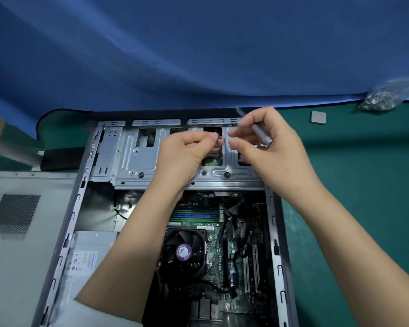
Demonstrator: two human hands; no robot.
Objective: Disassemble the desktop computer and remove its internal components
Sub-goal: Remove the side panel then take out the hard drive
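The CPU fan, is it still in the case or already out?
In. The CPU fan sits on the motherboard inside the open case.

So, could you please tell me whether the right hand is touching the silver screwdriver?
Touching. The head view shows the right hand holding the silver screwdriver, whose shaft runs through its curled fingers above the drive cage.

Blue cloth (198, 48) beyond the fingers; clear bag (385, 97), possibly of screws, far right of them; small grey square (318, 117) nearer.
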